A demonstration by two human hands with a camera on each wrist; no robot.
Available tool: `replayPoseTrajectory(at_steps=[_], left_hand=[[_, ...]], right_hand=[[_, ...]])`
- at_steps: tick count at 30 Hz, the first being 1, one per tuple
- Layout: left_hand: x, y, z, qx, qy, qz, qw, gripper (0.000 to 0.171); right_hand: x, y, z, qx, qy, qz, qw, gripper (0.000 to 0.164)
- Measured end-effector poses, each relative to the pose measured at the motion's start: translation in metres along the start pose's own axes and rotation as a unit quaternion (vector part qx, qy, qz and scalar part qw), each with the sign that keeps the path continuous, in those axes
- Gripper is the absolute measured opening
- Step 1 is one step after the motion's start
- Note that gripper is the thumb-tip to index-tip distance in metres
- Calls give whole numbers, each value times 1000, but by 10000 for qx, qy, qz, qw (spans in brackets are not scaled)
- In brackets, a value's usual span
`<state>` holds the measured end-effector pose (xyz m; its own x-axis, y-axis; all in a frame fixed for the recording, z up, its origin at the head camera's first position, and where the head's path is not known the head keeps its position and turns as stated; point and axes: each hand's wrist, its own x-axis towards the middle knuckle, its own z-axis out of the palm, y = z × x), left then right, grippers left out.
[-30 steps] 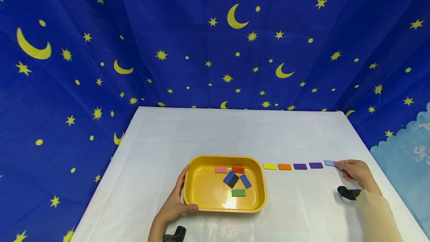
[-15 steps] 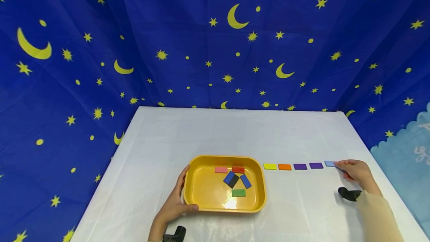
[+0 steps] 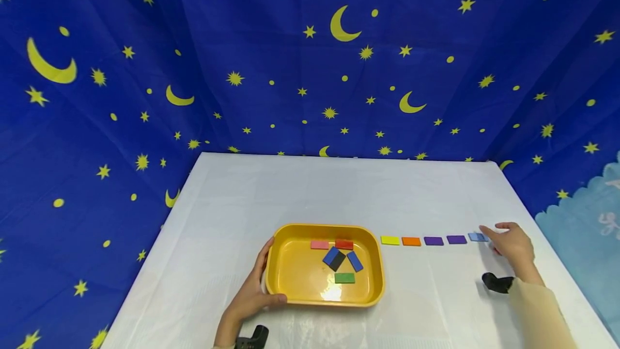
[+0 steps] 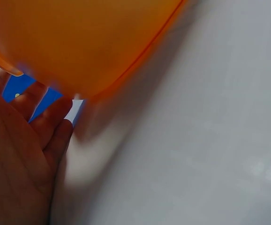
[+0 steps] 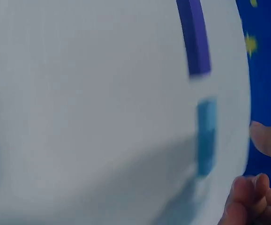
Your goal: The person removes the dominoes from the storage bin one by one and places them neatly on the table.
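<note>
My left hand (image 3: 256,287) holds the near-left corner of a yellow plastic tray (image 3: 272,263), fingers along its outer side and thumb at the front wall. In the left wrist view, the tray (image 4: 79,47) shows orange above the fingers (image 4: 56,115). My right hand (image 3: 512,244) hovers beside a light blue domino-like block (image 3: 477,237), thumb and fingers spread apart and holding nothing. That block (image 5: 207,136) lies flat on the table, partly in the hand's shadow. It ends a row with a yellow block (image 3: 389,240), an orange block (image 3: 411,242) and two purple blocks (image 3: 433,241).
Inside the tray lie a pink block (image 3: 319,245), a red block (image 3: 344,244), blue blocks (image 3: 355,262), a black block (image 3: 337,261) and a green block (image 3: 345,278). A white cloth covers the table (image 3: 290,187). Blue star-patterned curtain (image 3: 290,58) surrounds it.
The right hand has let go of the light blue block and lifted slightly, its fingers spreading. The block stays at the row's right end. My left hand keeps its hold on the tray.
</note>
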<state>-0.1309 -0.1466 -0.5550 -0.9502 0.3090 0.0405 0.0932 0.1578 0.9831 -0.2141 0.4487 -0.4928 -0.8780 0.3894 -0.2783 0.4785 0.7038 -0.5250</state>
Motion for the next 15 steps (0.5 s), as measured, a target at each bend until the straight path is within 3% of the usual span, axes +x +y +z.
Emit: replayPoseTrajectory(at_steps=[2, 4, 7, 10, 15], left_hand=[[0, 0, 0, -4, -5, 13, 10000, 118], [0, 0, 0, -15, -4, 24, 10000, 118], [0, 1, 0, -20, -14, 36, 10000, 117], [0, 1, 0, -6, -6, -4, 10000, 117], [0, 2, -1, 19, -2, -3, 10000, 118]], right_hand=[[-7, -19, 3, -293, 335, -306, 9985, 76], [-14, -41, 7, -440, 516, -906, 9936, 69], [-28, -78, 19, -641, 532, -1987, 9765, 51], [-43, -115, 35, -814, 295, -2837, 9550, 32], [-68, -170, 67, -1014, -278, -3714, 9225, 16]])
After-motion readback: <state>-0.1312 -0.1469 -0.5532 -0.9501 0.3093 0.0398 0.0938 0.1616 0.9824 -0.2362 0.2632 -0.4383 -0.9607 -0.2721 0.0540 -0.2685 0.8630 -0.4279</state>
